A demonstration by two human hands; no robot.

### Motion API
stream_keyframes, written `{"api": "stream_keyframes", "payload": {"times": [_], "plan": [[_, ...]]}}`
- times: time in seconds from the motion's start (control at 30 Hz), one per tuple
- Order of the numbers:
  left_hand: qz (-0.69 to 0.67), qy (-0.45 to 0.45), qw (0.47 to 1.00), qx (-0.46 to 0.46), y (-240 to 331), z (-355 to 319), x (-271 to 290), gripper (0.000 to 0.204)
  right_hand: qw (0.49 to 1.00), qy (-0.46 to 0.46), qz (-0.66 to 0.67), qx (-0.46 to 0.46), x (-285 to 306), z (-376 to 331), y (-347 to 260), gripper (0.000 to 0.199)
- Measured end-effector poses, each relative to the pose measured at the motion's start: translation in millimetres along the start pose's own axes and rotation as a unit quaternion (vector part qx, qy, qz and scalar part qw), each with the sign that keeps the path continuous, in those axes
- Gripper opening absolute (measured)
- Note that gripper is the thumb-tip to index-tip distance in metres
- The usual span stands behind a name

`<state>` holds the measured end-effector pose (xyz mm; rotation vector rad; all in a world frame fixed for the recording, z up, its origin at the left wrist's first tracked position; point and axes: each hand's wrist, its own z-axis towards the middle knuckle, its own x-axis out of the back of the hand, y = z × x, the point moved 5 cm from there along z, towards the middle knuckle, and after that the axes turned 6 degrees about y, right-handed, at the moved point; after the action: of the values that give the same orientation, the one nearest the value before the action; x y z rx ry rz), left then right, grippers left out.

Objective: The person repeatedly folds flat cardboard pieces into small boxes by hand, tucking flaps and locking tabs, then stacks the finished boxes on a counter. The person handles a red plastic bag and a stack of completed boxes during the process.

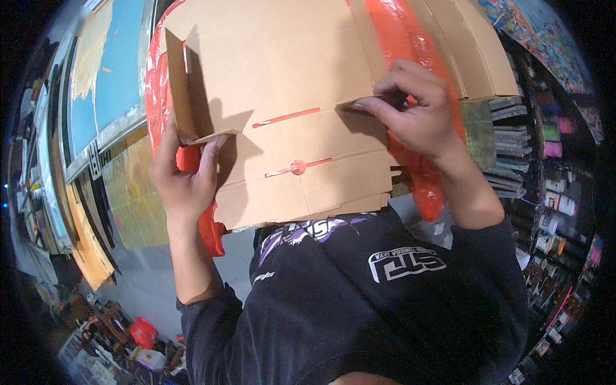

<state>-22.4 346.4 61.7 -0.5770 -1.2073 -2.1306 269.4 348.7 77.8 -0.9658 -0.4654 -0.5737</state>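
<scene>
A flat, die-cut brown cardboard box (276, 58) lies in front of me, its near panels reaching to my shirt. Two thin slots run across it, and red shows through them. A small round reddish spot (297, 167) sits on the nearer slot. My left hand (183, 183) is closed, thumb and fingers pinching a small raised tab (217, 135) at the left edge, beside an upright side flap (179, 83). At the right edge my right hand (420, 109) pinches a matching tab (348, 103) between thumb and curled fingers.
Shiny red plastic (423, 48) lies under the cardboard and sticks out on both sides. More cardboard sheets (468, 45) are stacked at the far right. A blue-and-tan framed board (106, 77) stands at left. Stacked dark slabs (507, 147) and shelves of small containers (561, 202) line the right.
</scene>
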Motion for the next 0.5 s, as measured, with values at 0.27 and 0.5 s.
{"api": "stream_keyframes", "payload": {"times": [0.27, 0.5], "plan": [[0.006, -0.005, 1.0, -0.012, 7.8, -1.7, -4.8, 0.026, 1.0, -0.015, 0.0, -0.001, -2.1, -2.5, -3.9, 0.02], [-0.018, -0.036, 0.999, 0.001, 5.8, -2.5, -6.7, 0.02, 0.999, -0.014, -0.01, 0.033, -1.8, -1.7, -6.3, 0.018]]}}
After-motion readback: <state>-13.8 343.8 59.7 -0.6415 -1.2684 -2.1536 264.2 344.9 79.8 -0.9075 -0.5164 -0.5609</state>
